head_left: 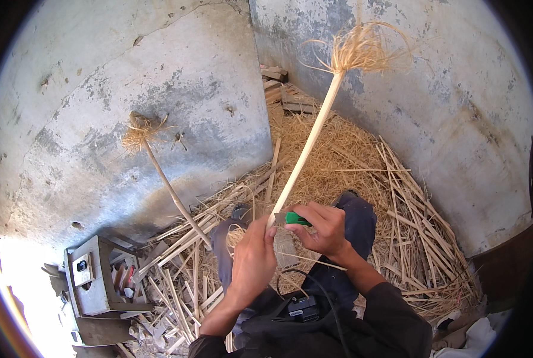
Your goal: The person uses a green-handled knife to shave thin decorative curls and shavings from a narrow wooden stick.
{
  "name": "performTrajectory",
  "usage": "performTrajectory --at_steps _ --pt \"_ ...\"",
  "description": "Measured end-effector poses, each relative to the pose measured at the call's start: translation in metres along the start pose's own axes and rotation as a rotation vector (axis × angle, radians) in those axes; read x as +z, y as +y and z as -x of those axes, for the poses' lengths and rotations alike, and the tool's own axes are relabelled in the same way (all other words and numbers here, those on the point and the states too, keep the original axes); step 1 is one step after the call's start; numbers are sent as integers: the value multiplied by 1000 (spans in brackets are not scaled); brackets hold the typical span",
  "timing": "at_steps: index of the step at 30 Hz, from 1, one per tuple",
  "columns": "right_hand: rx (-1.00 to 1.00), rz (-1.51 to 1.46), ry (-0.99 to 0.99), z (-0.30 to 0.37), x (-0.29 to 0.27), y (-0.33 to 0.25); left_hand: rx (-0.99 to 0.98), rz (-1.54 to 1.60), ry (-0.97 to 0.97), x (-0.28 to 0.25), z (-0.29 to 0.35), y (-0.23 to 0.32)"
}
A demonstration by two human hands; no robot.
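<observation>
My left hand [253,258] is closed round the lower end of a long pale wooden stick [309,140], which slants up and away to the right. A bushy tuft of thin curled shavings [365,51] clings to its far end. In my right hand [326,230] is a knife with a green handle [297,219]. Its short blade [280,219] lies against the stick, close beside my left thumb. A thin strip [320,261] trails below my right hand, and loose curls [235,237] lie next to my left hand.
Shavings [332,143] cover the floor ahead, with many split sticks [412,238] heaped at both sides. Another tufted stick [174,194] leans on the left wall. A grey box-like frame [93,277] stands at lower left. A black cable [323,292] crosses my lap.
</observation>
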State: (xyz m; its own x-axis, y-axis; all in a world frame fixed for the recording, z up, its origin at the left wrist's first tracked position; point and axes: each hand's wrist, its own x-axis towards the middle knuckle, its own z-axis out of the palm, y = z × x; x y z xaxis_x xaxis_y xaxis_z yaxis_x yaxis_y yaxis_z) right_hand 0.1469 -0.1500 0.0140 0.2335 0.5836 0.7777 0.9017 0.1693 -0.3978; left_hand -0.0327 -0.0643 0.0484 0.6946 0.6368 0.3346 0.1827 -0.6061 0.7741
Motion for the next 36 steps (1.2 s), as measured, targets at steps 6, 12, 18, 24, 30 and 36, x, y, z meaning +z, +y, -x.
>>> performTrajectory --at_steps 6,12,18,24,30,36 --pt "10 47 -14 -1 -5 -5 -12 -51 -9 3 4 -2" --pt "17 37 18 -3 -3 -6 5 -25 8 4 3 -2" --pt "11 53 26 -3 -2 -5 -2 -59 31 5 5 -5" --pt "2 63 49 -3 1 -3 10 -101 52 5 6 -6" --pt "-5 94 34 -2 2 -3 49 -111 83 7 9 -13" --pt "5 92 32 -2 3 -3 -1 -121 75 9 12 -12"
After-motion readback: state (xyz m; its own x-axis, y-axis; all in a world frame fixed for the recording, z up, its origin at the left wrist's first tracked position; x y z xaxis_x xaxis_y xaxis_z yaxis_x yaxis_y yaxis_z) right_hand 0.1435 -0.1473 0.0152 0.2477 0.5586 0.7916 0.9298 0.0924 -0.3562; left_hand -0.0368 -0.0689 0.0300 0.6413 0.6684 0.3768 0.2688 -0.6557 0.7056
